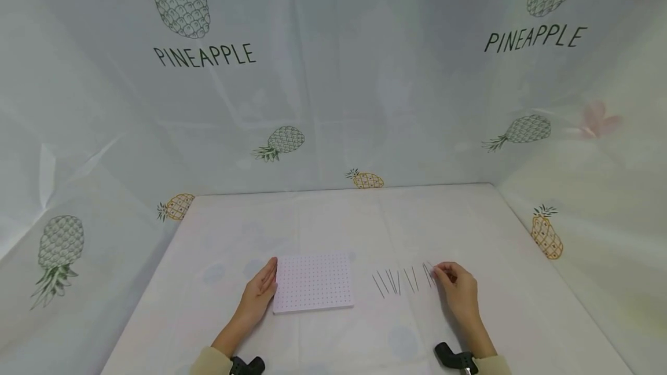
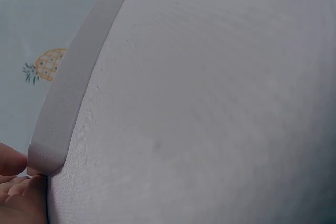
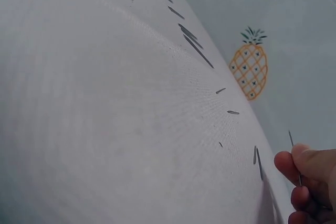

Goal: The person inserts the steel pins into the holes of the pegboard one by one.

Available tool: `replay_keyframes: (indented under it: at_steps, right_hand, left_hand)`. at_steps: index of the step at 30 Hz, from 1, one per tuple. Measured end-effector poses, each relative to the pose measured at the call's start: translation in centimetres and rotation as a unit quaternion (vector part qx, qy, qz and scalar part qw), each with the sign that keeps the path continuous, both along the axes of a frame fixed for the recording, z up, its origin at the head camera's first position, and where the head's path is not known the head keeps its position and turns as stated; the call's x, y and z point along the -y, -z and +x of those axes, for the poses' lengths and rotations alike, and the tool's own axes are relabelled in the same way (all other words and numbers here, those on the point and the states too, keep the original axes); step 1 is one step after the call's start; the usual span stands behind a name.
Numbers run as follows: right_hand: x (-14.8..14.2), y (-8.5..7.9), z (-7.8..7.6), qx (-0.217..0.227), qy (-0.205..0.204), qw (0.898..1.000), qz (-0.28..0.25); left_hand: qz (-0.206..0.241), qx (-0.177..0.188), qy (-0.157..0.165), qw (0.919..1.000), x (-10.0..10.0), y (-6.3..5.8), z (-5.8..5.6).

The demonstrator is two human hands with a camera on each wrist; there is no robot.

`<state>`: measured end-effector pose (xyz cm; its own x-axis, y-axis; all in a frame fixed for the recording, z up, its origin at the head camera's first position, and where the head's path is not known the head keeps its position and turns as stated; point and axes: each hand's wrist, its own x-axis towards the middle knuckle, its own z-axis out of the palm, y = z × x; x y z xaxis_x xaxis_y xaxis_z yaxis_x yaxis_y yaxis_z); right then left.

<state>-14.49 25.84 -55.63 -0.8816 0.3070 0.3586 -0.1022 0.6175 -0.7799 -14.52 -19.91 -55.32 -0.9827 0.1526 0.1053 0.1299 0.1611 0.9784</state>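
Note:
A white square board (image 1: 314,283) dotted with rows of small holes lies on the white-covered table. My left hand (image 1: 255,294) rests against its left edge, fingers fairly straight; the left wrist view shows the fingers (image 2: 23,198) by the board's corner. To the right of the board, several thin dark needles (image 1: 385,283) lie in a loose row. My right hand (image 1: 460,293) is at the right end of this row. Between thumb and fingers it pinches one thin needle (image 3: 291,138), which stands upright in the right wrist view.
The white-covered table (image 1: 312,219) meets a pale curtain (image 1: 333,74) printed with pineapples at the back and sides. A dark wrist mount (image 1: 247,366) is on the left wrist and another mount (image 1: 454,356) on the right.

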Motion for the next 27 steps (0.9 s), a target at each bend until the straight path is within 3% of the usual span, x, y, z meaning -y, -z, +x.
replay_keyframes:
  at_steps: [6, 17, 27]
  right_hand:
    - [0.4, -0.2, 0.2, -0.022, 0.012, 0.999, -0.024]
    - [0.4, 0.0, 0.2, -0.004, -0.001, 0.998, -0.061]
    - [1.6, -0.8, -1.0, -0.041, -0.053, 0.988, -0.141]
  left_hand:
    - [0.012, 0.003, 0.007, 0.9999, 0.2, 0.2, -0.1]
    - [0.017, 0.006, 0.009, 0.9998, 0.3, 0.5, 0.1]
    - [0.011, 0.004, 0.004, 0.9999, 0.0, 0.0, -0.2]
